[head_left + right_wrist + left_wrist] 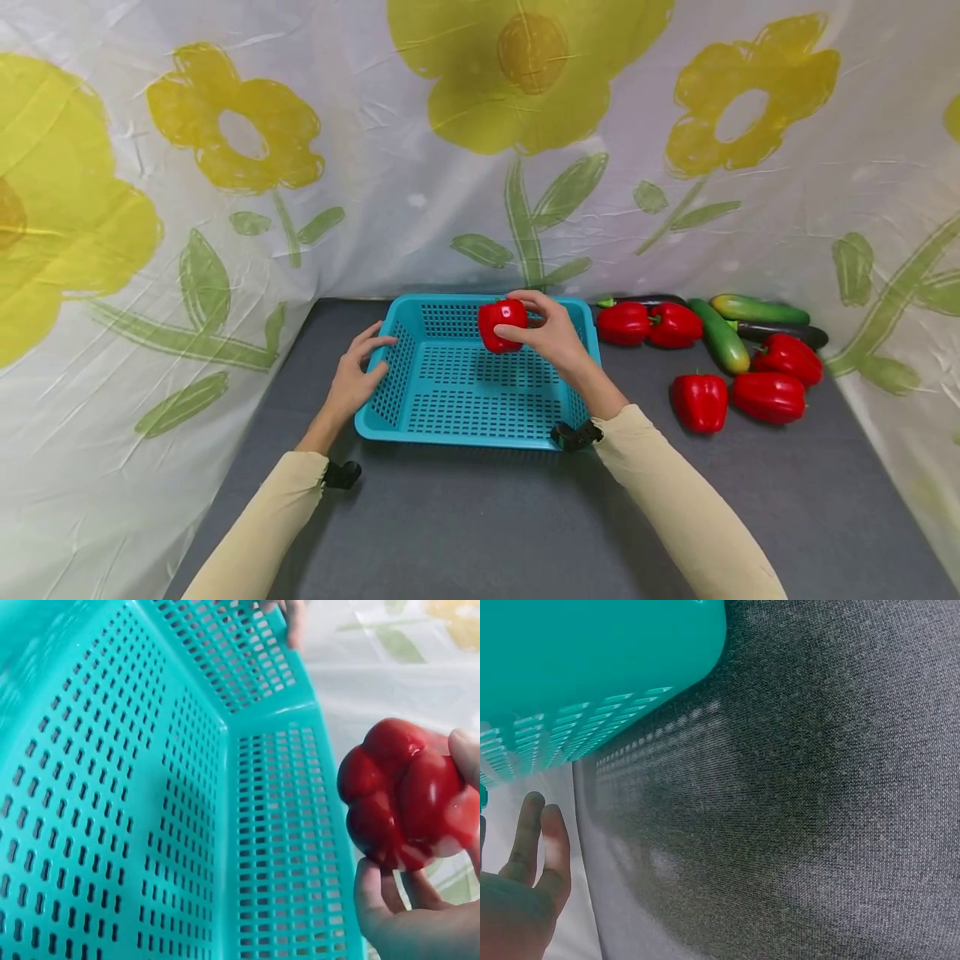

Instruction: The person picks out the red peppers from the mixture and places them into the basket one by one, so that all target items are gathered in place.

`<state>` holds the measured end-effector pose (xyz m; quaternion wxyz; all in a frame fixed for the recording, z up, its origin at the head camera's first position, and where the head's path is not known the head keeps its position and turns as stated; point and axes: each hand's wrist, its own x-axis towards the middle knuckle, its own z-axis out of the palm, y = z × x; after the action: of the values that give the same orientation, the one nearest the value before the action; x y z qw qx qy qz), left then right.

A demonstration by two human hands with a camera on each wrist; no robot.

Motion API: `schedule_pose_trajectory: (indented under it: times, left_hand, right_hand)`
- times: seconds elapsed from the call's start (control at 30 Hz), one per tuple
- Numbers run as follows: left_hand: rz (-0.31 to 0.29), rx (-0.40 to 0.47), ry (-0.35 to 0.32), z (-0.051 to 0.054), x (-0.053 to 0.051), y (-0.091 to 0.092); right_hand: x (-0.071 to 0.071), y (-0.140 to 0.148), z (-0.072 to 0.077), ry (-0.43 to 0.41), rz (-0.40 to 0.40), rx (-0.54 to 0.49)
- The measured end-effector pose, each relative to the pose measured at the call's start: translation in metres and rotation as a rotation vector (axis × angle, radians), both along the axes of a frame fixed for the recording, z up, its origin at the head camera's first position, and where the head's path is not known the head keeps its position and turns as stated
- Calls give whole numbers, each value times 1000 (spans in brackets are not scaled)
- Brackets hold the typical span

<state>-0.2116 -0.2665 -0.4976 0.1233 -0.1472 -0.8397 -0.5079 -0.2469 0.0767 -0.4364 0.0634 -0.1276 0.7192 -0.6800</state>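
Observation:
A blue-green plastic basket (480, 439) with slotted walls and floor stands on the dark table, nothing lying in it. Above its back part, my right hand (551, 332) holds a red bell pepper (501, 325) between thumb and fingers. The right wrist view shows the lobed end of that bell pepper (409, 795). My left hand (356, 379) is at the basket's left rim, its fingers loosely spread and fingertips reaching over the edge. In the left wrist view, two fingers (553, 851) stand nearly straight beside the basket wall (592, 724); the other fingers are mostly out of sight.
Right of the basket lie several more red bell peppers (700, 402), green cucumber-like vegetables (718, 336) and dark eggplants (783, 335). A white cloth with painted yellow flowers (360, 250) hangs behind and along the sides of the table (465, 525).

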Motion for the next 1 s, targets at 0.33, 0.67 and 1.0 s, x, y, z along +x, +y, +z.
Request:
schedule_pose_trajectory:
  times: [0.33, 0.67, 1.0]
  left_hand:
    - [12, -8, -14, -14, -8, -7]
    - [-12, 1, -12, 20, 11, 8]
    - [-7, -5, -28, 25, 14, 9]
  right_hand:
    - [-19, -22, -8, -14, 8, -13]
    - [-34, -39, -20, -35, 37, 37]
    - [-39, -60, -38, -71, 55, 64]
